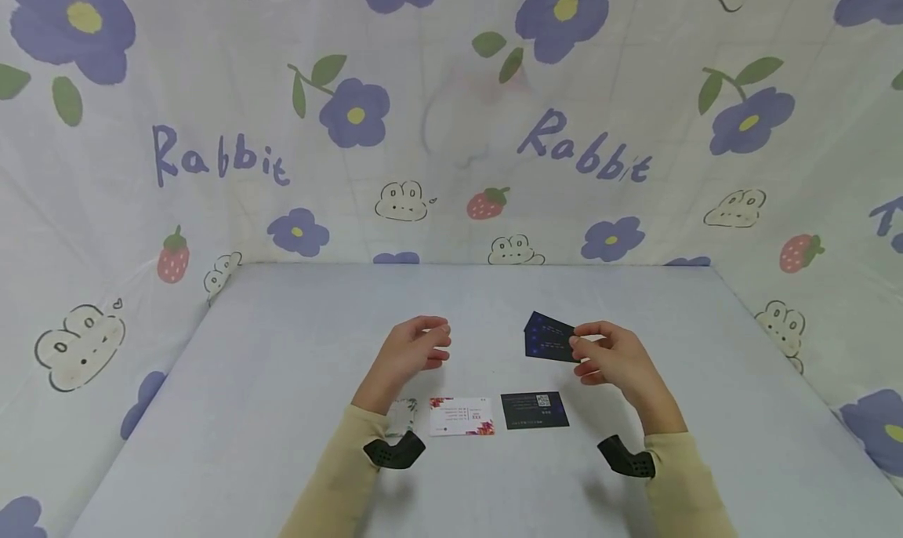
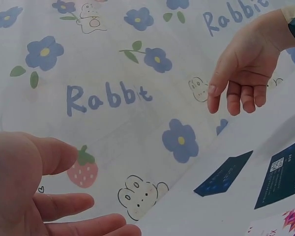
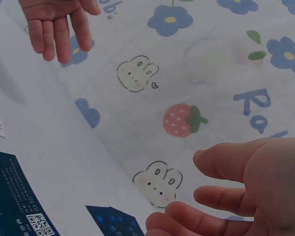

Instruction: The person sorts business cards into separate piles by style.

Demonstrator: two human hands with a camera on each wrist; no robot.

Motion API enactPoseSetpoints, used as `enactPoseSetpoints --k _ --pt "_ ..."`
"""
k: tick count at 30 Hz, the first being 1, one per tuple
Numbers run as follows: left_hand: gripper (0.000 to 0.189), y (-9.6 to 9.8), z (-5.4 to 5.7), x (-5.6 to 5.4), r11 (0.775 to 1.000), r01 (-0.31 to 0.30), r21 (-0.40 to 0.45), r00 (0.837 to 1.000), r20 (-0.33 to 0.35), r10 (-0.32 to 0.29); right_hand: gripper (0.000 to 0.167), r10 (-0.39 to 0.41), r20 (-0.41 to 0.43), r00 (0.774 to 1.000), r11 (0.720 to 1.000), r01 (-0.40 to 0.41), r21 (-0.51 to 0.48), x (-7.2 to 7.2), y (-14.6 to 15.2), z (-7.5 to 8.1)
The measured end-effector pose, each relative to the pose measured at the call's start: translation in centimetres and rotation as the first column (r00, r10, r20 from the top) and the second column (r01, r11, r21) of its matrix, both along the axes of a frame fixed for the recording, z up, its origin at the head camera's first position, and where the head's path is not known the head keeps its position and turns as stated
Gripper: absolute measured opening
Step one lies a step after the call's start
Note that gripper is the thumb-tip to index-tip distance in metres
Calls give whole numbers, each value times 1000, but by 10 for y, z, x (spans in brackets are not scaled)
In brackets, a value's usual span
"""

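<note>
Two overlapping dark blue cards (image 1: 546, 339) lie slightly fanned on the table, right of the middle. My right hand (image 1: 615, 356) hovers by their right edge, covering it in the head view. Both wrist views show that hand above the cards with relaxed fingers and nothing in its grasp. On the left, my left hand (image 1: 415, 348) is held over the table, fingers loosely extended and holding nothing. Nearer to me is a row: a black card with a QR code (image 1: 525, 414), a white card with red floral corners (image 1: 458, 422), and a leaf-patterned white card (image 1: 404, 414) partly hidden by my left wrist.
The cards rest on a white table (image 1: 247, 381). Behind it and along both sides hangs a pale curtain (image 1: 451, 114) printed with flowers, rabbits and strawberries. A black strap-like piece (image 1: 395, 450) is on my left wrist, with another (image 1: 626, 456) on the right.
</note>
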State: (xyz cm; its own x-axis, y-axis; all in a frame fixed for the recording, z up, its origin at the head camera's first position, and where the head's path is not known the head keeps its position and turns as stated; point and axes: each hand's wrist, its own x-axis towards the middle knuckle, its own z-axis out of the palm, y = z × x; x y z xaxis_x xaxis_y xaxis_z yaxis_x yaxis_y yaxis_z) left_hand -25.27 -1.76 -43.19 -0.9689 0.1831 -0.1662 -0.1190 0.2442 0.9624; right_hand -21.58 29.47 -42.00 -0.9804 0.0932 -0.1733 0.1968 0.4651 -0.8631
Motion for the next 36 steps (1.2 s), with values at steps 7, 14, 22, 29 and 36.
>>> enactPoseSetpoints --k 7,14,22,29,36 --pt "41 1 1 0 1000 -6 2 1000 12 6 49 -6 11 1000 1000 6 -7 -1 1 -1" --pt "43 4 2 2 1000 18 15 1000 2 -18 48 -4 8 1000 1000 4 -7 0 2 -1" --pt "41 5 0 -1 1000 7 -5 1000 1 -7 49 -8 -4 1000 1000 8 4 0 3 2" --pt "42 25 -17 -13 998 36 -42 999 7 -36 57 -82 10 997 997 81 16 -6 18 -6" --pt "47 70 -34 -27 996 74 -55 995 68 -70 70 -146 88 985 987 151 -59 -16 31 -21"
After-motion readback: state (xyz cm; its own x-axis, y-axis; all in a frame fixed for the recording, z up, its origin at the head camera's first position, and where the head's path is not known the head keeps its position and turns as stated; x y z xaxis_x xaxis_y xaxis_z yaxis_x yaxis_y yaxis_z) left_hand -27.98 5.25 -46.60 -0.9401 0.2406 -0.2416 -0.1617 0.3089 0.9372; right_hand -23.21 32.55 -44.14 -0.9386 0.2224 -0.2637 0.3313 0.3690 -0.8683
